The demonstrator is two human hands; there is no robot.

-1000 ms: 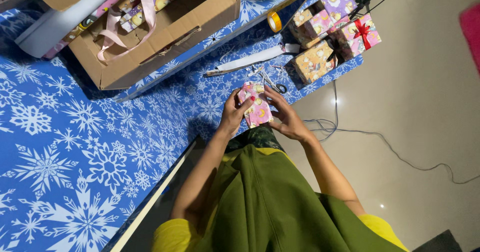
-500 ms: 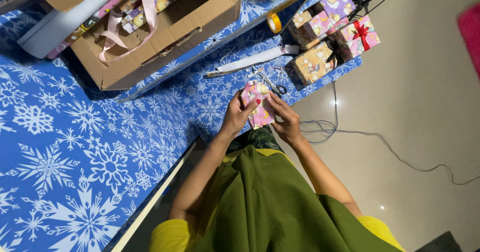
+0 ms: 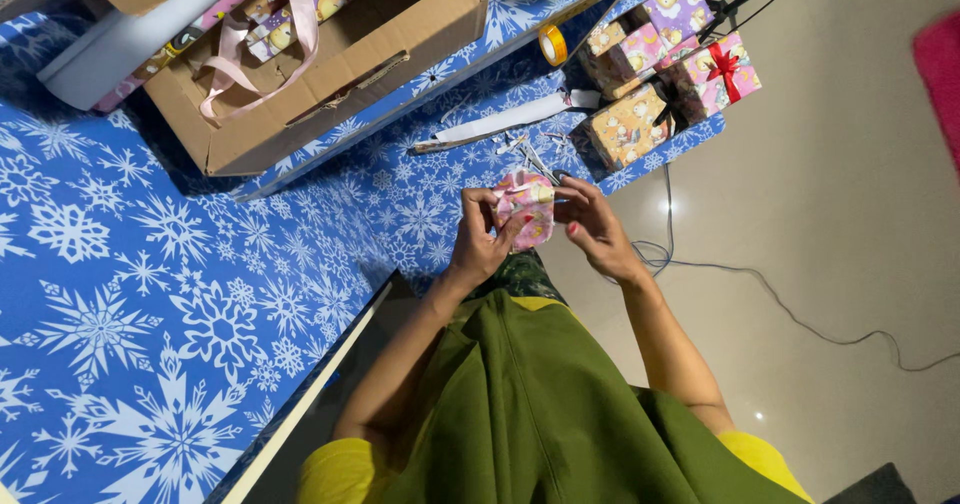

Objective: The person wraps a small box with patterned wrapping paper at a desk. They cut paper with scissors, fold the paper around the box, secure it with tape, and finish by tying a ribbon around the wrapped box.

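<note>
Small pink wrapped box [image 3: 527, 207] mid-frame, above tabletop [image 3: 150, 264] edge. Left hand [image 3: 480, 244] and right hand [image 3: 592, 226] both pinch it. Best keep folds tight, corners flat; scissors [image 3: 535, 159] just above.

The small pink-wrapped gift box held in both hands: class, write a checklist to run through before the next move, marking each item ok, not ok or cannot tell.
1. Both hands on the small pink-wrapped gift box: ok; left hand and right hand grip it from either side.
2. Box held above the snowflake tablecloth edge, not resting on it: ok.
3. Wrapping paper fully closed on the box: cannot tell; fingers cover the seams.
4. Scissors lying within reach: ok, on the table just beyond the box.
5. Yellow tape roll at hand: ok, on the table near the wrapped boxes.
6. Cable on the floor away from the hands: ok.
</note>
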